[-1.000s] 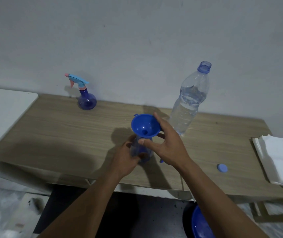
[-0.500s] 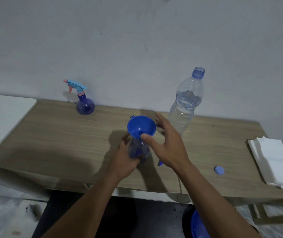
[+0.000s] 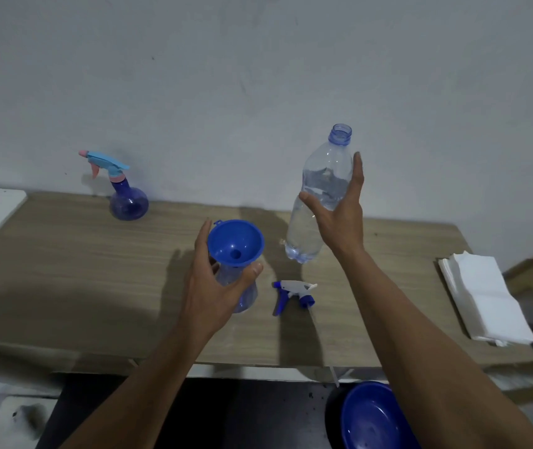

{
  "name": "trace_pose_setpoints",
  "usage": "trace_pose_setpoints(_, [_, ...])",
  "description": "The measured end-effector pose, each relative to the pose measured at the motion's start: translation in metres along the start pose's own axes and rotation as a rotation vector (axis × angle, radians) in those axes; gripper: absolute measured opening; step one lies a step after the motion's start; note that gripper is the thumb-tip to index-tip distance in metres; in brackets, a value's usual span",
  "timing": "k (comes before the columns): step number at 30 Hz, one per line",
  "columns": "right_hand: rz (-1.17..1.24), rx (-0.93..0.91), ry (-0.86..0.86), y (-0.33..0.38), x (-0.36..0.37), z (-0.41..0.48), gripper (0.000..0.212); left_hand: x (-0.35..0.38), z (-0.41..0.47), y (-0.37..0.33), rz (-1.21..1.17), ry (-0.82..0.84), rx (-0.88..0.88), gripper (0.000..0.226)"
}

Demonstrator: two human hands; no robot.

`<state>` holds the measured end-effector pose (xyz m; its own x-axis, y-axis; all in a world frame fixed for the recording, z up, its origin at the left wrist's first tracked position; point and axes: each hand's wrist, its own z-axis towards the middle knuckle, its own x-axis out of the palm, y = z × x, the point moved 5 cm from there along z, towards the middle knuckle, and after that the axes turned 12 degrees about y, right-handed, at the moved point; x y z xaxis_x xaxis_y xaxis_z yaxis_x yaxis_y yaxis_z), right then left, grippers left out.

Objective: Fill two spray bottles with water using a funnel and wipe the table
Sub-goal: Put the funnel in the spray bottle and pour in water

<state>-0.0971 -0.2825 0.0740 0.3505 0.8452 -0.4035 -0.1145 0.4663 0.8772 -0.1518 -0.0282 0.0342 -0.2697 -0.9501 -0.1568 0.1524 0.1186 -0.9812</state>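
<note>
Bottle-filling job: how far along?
Done: trigger head off, funnel seated in the near spray bottle, water bottle uncapped. In hand: left hand holds that bottle, right hand reaches for the water bottle. Left: pouring, wiping with the paper napkins; far spray bottle fill unclear.

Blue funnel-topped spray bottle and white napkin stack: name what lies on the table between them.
In the head view, a detached white-and-blue plastic trigger sprayer lies there, nearer the spray bottle.
</note>
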Motion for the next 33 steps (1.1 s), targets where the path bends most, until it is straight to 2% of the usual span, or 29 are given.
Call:
trace_pose_setpoints(3, [0.015,-0.028,-0.020,-0.007,-0.001,0.004,0.107,-0.001,0.001,-0.002,0.012,-0.019,0.025,0.079])
trace_pose_setpoints(11, [0.028,-0.038,-0.050,-0.011,-0.001,0.008,0.095,-0.004,0.005,0.001,0.064,-0.007,0.040,0.077])
trace_pose_setpoints(18, [-0.118,-0.102,0.071,0.019,-0.029,0.009,0.095,-0.004,0.003,-0.006,0.004,0.030,0.014,0.072])
trace_pose_setpoints(22, [-0.260,-0.143,0.218,0.052,-0.048,0.012,0.096,-0.006,0.003,-0.008,0.008,0.034,-0.005,0.084])
trace_pose_setpoints(33, [-0.533,-0.175,0.728,0.114,-0.049,-0.022,0.096,-0.009,0.003,-0.004,-0.009,0.043,-0.011,0.074])
